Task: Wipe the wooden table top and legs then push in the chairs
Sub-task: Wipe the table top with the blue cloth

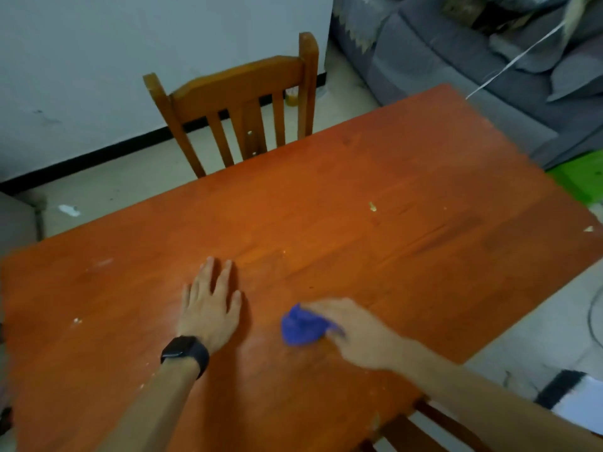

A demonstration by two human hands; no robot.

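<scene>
My left hand (pixel 210 309) is flat on the wooden table (pixel 375 197), fingers spread, lower middle of the frame, black watch (pixel 184 352) on the wrist. Right hand (pixel 354 332) just right of it, gripping a bunched-up blue cloth (pixel 301 326) against the tabletop. One chair (pixel 241 109) sits at the far edge, upper middle; another chair (pixel 424 429) pokes out bottom right. Grey sofa (pixel 456 66) upper right.

One table (pixel 326 197), two chairs (pixel 235 102) (pixel 421 429), one blue cloth (pixel 301 326), two hands (pixel 210 309) (pixel 359 336) and one wristwatch (pixel 184 352).
</scene>
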